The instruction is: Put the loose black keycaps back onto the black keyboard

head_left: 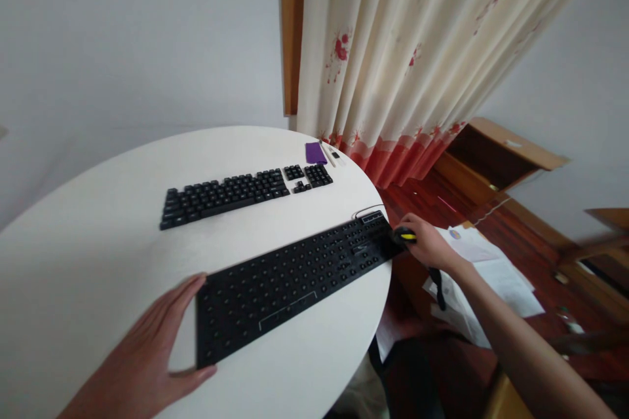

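1. Keyboard base (pixel 299 275): black, keycaps off, bare switches showing, lies flat on white round table (pixel 98 262), near side, set at a slant; its right end is by the table edge.
2. Left hand (pixel 142 347): spread wide across left end of base, fingertips at far corner, thumb at near corner, holding it between them.
3. Right hand (pixel 425 242): at right end of base, fingers closed round black-and-yellow tool (pixel 405 234); tool type blurred, contact with base cannot be told.
4. Keycaps (pixel 230 195): black, laid out in keyboard order behind base, apart from it.
5. Cable (pixel 368 207): thin, dark, curving by base's far-right corner.
6. Purple cloth (pixel 315 153): far side of table, beyond keycaps, small pale stick (pixel 329 156) beside it.
7. Papers (pixel 501 281): below table level, right side.
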Tool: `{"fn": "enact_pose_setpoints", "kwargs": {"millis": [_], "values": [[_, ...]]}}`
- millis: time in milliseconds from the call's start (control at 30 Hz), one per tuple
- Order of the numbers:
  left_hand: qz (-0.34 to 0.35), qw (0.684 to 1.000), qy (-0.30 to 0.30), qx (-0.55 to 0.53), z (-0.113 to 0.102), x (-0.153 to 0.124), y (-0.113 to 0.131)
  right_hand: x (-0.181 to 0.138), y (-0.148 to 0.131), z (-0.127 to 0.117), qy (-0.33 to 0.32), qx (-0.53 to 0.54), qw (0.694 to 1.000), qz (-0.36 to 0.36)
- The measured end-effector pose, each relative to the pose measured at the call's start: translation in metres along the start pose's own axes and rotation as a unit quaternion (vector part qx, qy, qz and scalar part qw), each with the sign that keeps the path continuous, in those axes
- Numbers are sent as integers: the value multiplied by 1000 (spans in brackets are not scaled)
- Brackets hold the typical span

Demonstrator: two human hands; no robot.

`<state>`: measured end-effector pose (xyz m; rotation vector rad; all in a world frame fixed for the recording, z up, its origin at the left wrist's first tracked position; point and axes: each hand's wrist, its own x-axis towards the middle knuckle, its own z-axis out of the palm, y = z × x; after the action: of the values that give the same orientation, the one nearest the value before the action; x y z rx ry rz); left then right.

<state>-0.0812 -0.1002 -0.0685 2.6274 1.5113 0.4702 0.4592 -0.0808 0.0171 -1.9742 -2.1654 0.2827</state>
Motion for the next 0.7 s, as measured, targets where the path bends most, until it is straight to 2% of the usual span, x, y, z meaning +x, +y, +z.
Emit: {"fn": "enact_pose_setpoints", "kwargs": {"millis": [33,100,167,233,300,400,467,567,633,700], "values": [[1,1000,-2,1,0,0,-1,0,0,2,-13,1,1000,-7],[1,1000,-6,3,0,-1,-1,-1,6,5,-7,-49,998,31],[2,1000,-4,2,-1,-1,0,-3,14,4,32,-112,989,93],[3,1000,-3,-1,-2,-1,1,-5,19,3,66,-115,985,110],[0,1000,-8,-2,-3,-1,2,-7,18,5,71,-52,994,65],[-10,1000,-16,-2,-3,0,4,-7,14,10,24,23,999,-12],[-11,1000,-15,-3,-4,0,4,-6,14,12,23,-8,1000,14],[-8,1000,-17,-5,-5,-1,5,-7,18,12,82,-66,992,76],[-9,1000,-19,-5,-5,-1,5,-7,18,11,82,-28,995,44],[-11,1000,-19,-6,-5,-1,5,-6,16,12,44,20,999,-3]]}}
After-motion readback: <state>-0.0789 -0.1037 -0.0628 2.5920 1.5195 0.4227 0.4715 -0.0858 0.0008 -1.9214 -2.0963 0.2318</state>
